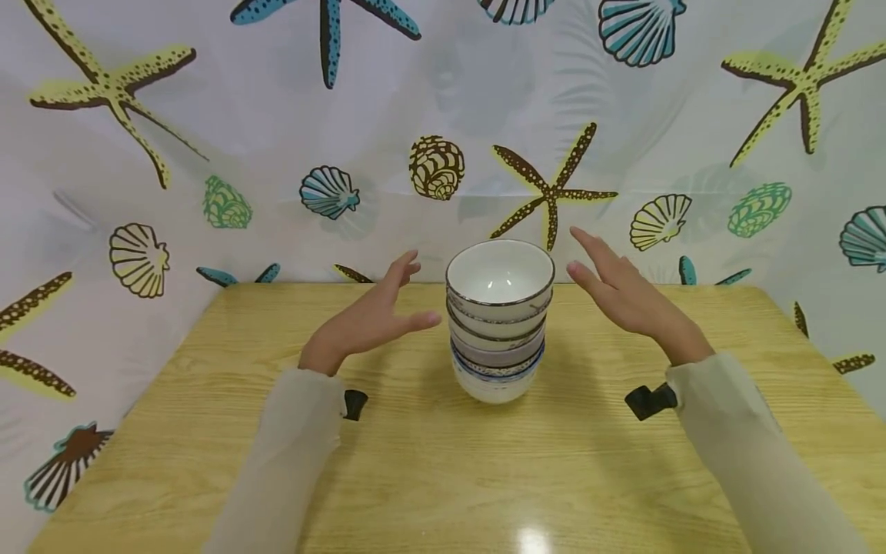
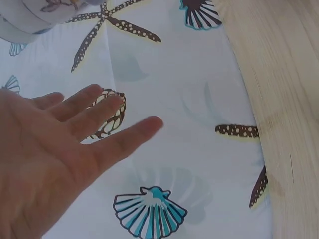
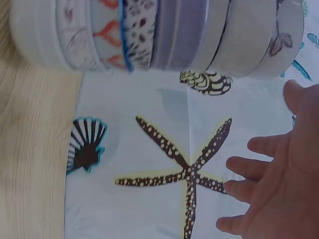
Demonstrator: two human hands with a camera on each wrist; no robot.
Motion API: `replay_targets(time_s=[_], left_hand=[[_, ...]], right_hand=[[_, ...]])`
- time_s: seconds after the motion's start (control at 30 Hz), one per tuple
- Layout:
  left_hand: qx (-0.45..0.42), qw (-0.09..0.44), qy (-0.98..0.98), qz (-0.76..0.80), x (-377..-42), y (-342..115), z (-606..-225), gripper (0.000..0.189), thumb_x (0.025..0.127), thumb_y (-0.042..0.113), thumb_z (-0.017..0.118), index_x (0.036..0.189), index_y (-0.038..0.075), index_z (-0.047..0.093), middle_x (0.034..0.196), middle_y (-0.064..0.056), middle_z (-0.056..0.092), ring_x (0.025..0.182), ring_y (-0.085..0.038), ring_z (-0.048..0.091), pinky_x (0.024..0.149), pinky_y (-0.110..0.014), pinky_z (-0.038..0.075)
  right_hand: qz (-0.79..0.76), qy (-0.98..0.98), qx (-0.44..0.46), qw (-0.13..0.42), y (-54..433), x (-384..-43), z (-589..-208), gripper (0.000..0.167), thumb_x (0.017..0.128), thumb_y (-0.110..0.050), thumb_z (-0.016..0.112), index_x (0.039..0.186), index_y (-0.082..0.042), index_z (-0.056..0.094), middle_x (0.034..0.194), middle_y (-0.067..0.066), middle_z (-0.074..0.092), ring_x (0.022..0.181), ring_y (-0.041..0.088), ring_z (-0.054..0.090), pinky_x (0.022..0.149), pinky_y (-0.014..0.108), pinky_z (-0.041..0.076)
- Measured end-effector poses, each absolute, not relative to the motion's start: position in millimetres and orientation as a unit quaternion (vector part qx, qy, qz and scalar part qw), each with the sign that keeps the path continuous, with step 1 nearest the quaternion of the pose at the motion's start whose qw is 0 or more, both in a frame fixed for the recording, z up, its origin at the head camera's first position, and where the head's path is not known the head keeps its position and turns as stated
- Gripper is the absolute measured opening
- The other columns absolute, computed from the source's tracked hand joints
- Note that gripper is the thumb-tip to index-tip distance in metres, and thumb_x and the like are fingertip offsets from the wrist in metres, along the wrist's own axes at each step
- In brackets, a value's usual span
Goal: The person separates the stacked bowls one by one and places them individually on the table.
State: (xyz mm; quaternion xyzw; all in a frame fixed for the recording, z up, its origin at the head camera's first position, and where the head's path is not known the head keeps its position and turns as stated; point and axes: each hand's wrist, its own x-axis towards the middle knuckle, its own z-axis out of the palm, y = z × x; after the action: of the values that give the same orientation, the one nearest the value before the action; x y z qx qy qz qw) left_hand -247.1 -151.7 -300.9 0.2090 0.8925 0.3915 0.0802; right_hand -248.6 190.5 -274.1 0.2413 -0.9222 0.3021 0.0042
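Observation:
A stack of several bowls (image 1: 500, 323) stands upright on the wooden table, the top one white inside with a dark rim. To its left, my left hand (image 1: 370, 315) is raised with fingers extended, the thumb apart from the stack. My right hand (image 1: 626, 296) is held up on the other side, fingers straight and also apart from the bowls. In the right wrist view the bowls (image 3: 179, 35) show varied patterns, including orange and blue bands, above the right hand (image 3: 281, 174). The left wrist view shows the open palm of the left hand (image 2: 65, 139) and part of the bowls (image 2: 35, 17).
The wooden table (image 1: 443, 477) extends around the stack. Behind it hangs a white cloth (image 1: 388, 123) printed with starfish and shells, which also covers both sides. A black strap piece (image 1: 651, 402) sits at the right wrist and another (image 1: 355, 405) at the left.

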Motion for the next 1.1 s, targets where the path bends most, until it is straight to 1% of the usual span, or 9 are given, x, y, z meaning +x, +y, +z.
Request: replay_targets(time_s=[0.13, 0.2, 0.37, 0.47, 0.57, 0.7, 0.77, 0.9, 1.1], left_hand=[[0.22, 0.064, 0.882, 0.413, -248, -142, -299, 0.11, 0.077, 0.068, 0.063, 0.153, 0.028, -0.005, 0.16, -0.004, 0.011, 0.148, -0.026, 0.012, 0.115, -0.057, 0.02], [0.222, 0.062, 0.877, 0.422, -249, -137, -298, 0.116, 0.07, 0.076, 0.062, 0.153, 0.029, -0.005, 0.16, -0.003, 0.011, 0.148, -0.025, 0.013, 0.115, -0.057, 0.02], [0.228, 0.062, 0.867, 0.438, -251, -127, -297, 0.137, 0.05, 0.093, 0.055, 0.154, 0.026, -0.004, 0.16, -0.004, 0.012, 0.147, -0.025, 0.014, 0.114, -0.058, 0.021], [0.237, 0.062, 0.859, 0.45, -251, -122, -297, 0.143, 0.044, 0.095, 0.053, 0.154, 0.023, -0.004, 0.16, -0.005, 0.014, 0.147, -0.026, 0.016, 0.113, -0.059, 0.021], [0.251, 0.063, 0.846, 0.466, -251, -118, -297, 0.145, 0.043, 0.094, 0.054, 0.154, 0.02, -0.004, 0.16, -0.007, 0.015, 0.146, -0.028, 0.018, 0.113, -0.059, 0.021], [0.264, 0.062, 0.836, 0.477, -252, -111, -298, 0.146, 0.043, 0.092, 0.057, 0.154, 0.018, -0.003, 0.159, -0.009, 0.016, 0.146, -0.029, 0.019, 0.113, -0.06, 0.02], [0.265, 0.064, 0.833, 0.481, -251, -108, -298, 0.147, 0.042, 0.092, 0.058, 0.154, 0.017, -0.003, 0.158, -0.01, 0.018, 0.146, -0.03, 0.019, 0.113, -0.06, 0.02], [0.267, 0.069, 0.824, 0.495, -252, -104, -302, 0.147, 0.044, 0.09, 0.059, 0.154, 0.016, -0.002, 0.157, -0.014, 0.019, 0.145, -0.031, 0.021, 0.112, -0.058, 0.024], [0.268, 0.068, 0.816, 0.508, -253, -101, -307, 0.144, 0.045, 0.09, 0.06, 0.154, 0.017, -0.001, 0.155, -0.015, 0.02, 0.141, -0.032, 0.026, 0.11, -0.058, 0.028]], right_hand=[[0.346, -0.898, 0.273, -0.001, 183, -249, -272, 0.064, 0.103, -0.047, 0.027, 0.155, -0.017, 0.005, 0.161, 0.01, 0.007, 0.148, 0.032, 0.006, 0.116, 0.059, 0.008], [0.358, -0.889, 0.285, 0.0, 179, -250, -271, 0.063, 0.103, -0.047, 0.027, 0.155, -0.018, 0.005, 0.161, 0.009, 0.008, 0.148, 0.031, 0.007, 0.116, 0.058, 0.012], [0.373, -0.876, 0.304, -0.001, 170, -251, -271, 0.064, 0.102, -0.048, 0.029, 0.155, -0.019, 0.007, 0.161, 0.007, 0.01, 0.148, 0.03, 0.009, 0.116, 0.057, 0.013], [0.379, -0.872, 0.31, -0.007, 166, -250, -272, 0.069, 0.1, -0.052, 0.035, 0.155, -0.021, 0.009, 0.161, 0.006, 0.011, 0.148, 0.03, 0.008, 0.115, 0.059, 0.013], [0.388, -0.867, 0.312, -0.014, 163, -250, -271, 0.083, 0.091, -0.065, 0.043, 0.155, -0.025, 0.009, 0.161, 0.005, 0.012, 0.148, 0.031, 0.008, 0.114, 0.062, 0.013], [0.404, -0.86, 0.31, -0.018, 158, -250, -271, 0.107, 0.072, -0.08, 0.054, 0.154, -0.027, 0.011, 0.16, 0.005, 0.016, 0.147, 0.031, 0.013, 0.113, 0.062, 0.017], [0.413, -0.856, 0.31, -0.017, 155, -250, -271, 0.113, 0.067, -0.08, 0.06, 0.154, -0.027, 0.013, 0.16, 0.006, 0.018, 0.146, 0.031, 0.018, 0.112, 0.061, 0.02], [0.43, -0.849, 0.308, -0.017, 150, -250, -272, 0.117, 0.062, -0.074, 0.07, 0.154, -0.025, 0.017, 0.159, 0.007, 0.02, 0.142, 0.032, 0.028, 0.11, 0.059, 0.026], [0.463, -0.832, 0.302, -0.028, 146, -251, -274, 0.122, 0.057, -0.068, 0.078, 0.153, -0.021, 0.019, 0.152, 0.013, 0.03, 0.132, 0.034, 0.039, 0.104, 0.057, 0.035]])
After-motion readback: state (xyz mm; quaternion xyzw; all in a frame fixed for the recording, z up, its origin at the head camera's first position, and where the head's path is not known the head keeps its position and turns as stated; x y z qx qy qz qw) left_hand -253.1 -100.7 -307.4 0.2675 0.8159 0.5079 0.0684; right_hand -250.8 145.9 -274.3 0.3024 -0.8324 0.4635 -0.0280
